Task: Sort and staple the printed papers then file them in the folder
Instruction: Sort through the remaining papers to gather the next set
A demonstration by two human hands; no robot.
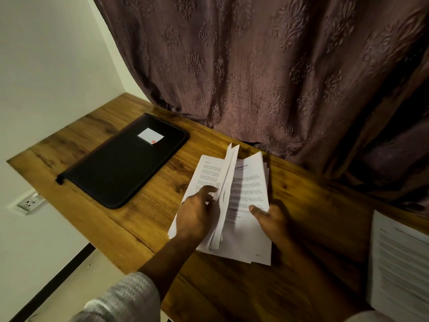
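Observation:
A sheaf of printed white papers (243,189) is held above the middle of the wooden desk (232,287), fanned apart. My left hand (197,214) pinches the left part of the sheaf, several sheets lifted and turned leftward, with a finger on a printed page. My right hand (269,219) grips the right part from the side, thumb pressed on the top sheet. A black zip folder (120,163) with a white label lies shut on the desk to the left of the papers. No stapler is in view.
Another stack of printed papers (399,263) lies at the desk's right edge. A patterned purple curtain (267,66) hangs behind the desk. White wall with a socket (29,203) lies left; the desk's left edge drops to the floor.

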